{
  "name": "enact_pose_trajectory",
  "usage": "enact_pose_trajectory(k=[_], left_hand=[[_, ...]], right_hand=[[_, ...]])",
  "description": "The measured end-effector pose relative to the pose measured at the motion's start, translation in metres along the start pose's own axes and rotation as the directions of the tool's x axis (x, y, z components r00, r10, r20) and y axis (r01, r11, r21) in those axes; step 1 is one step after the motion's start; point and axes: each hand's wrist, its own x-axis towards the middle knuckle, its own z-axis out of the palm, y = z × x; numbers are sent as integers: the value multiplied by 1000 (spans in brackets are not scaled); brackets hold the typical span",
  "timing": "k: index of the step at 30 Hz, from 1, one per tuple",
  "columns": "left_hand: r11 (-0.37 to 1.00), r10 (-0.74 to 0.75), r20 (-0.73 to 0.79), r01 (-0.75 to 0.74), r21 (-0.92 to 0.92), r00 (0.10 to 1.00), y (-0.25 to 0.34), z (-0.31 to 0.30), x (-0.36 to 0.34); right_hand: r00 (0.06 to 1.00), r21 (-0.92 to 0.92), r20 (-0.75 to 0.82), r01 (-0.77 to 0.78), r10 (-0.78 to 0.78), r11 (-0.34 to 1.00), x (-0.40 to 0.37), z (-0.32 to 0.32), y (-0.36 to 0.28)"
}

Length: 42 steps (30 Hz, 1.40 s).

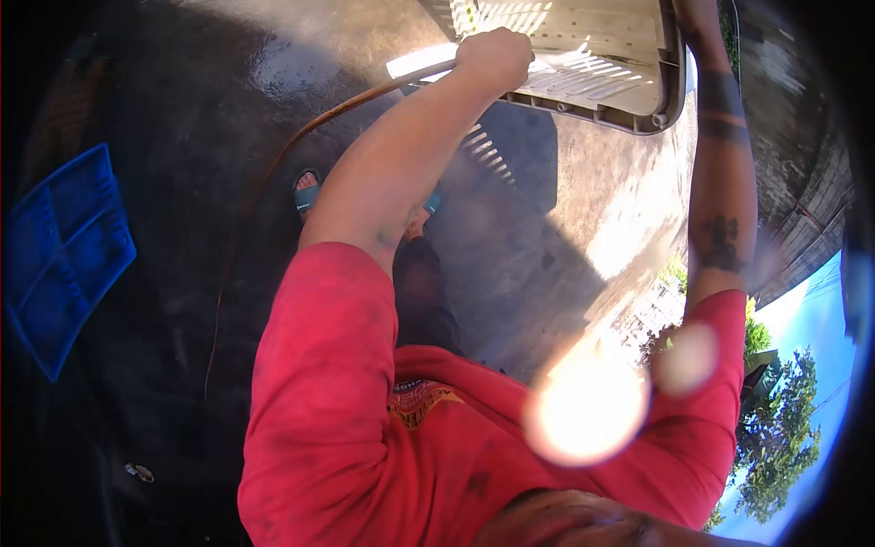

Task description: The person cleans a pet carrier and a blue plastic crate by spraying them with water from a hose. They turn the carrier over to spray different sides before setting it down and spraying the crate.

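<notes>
My left hand (495, 62) is closed in a fist around a thin brown hose (351, 102), which curves down to the left behind it. The fist is in front of the near edge of a cream plastic crate (597, 41) with slotted walls and a darker rim. The crate is tilted, and its far part is cut off by the top of the view. At the crate's right rim is my right hand (694, 13), gripping it; the fingertips are out of view. Whether the hose is running cannot be seen.
A blue divided plastic tray or crate (77, 246) is on the left. Dark wet concrete floor (292, 64) surrounds my sandalled feet (308, 193). Sunlight passes through the slots onto the floor. A wall (793, 155) and trees (779, 433) are on the right.
</notes>
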Motion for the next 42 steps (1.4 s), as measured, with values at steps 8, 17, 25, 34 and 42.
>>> enact_pose_trajectory(k=[8,17,25,34,42], left_hand=[[996,51,-162,-37,86,985,-13,31,8],[998,-49,-67,51,26,997,-1,19,-1],[992,97,-46,-93,81,994,-19,23,-4],[985,162,-176,-147,95,971,-24,24,-7],[972,-153,65,162,-169,986,-22,5,9]], right_hand=[[969,154,9,-244,246,957,-3,-1,-28],[957,248,7,-284,291,926,1,3,-21],[967,222,-22,-242,253,945,3,5,-16],[963,223,1,-264,271,938,0,0,-28],[963,322,19,-259,268,910,1,6,-12]])
